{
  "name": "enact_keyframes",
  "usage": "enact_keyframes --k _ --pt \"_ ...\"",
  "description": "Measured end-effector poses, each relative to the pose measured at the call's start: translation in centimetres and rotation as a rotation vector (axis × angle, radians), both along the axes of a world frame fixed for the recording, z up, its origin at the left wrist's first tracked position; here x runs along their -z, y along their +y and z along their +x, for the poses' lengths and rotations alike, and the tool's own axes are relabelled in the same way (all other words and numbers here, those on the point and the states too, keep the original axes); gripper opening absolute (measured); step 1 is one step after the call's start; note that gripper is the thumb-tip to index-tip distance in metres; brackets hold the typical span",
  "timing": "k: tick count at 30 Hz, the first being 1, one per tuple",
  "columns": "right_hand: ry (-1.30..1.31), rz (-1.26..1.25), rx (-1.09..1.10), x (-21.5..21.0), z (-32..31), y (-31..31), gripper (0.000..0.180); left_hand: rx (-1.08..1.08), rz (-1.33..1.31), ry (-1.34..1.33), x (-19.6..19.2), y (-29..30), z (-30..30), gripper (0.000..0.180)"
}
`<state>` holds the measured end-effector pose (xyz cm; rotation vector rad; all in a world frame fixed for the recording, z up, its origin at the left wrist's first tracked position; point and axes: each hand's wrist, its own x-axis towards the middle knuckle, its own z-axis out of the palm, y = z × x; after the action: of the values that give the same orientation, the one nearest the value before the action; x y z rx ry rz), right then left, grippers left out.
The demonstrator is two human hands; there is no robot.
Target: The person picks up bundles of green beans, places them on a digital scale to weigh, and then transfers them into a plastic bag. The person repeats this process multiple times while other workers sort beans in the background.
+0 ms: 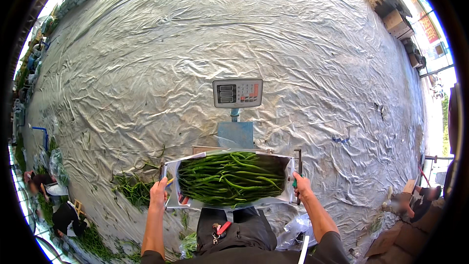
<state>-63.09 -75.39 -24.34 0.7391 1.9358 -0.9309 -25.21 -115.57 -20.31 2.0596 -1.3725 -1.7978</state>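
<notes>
Opposite ends of the white rectangular box are gripped by the left hand and right hand. Slender green peppers could be spilled by tilting.

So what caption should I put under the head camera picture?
Left hand and right hand at opposite ends of a white box of long green peppers.
</notes>
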Motion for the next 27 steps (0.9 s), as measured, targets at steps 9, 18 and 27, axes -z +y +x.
enact_keyframes --k 9,18,27 --pt "0.088 -0.015 0.010 4.6 -4.2 -1.0 0.044 0.031 -0.019 0.117 6.8 -1.9 -5.1 0.043" --pt "0.089 -0.060 -0.056 7.1 -8.2 -2.8 0.044 0.004 -0.044 0.127 9.6 -3.5 -7.7 0.044" --pt "0.327 0.068 -0.191 11.1 -7.6 -1.3 0.041 0.007 -0.044 0.104 11.7 -4.7 -7.8 0.040"
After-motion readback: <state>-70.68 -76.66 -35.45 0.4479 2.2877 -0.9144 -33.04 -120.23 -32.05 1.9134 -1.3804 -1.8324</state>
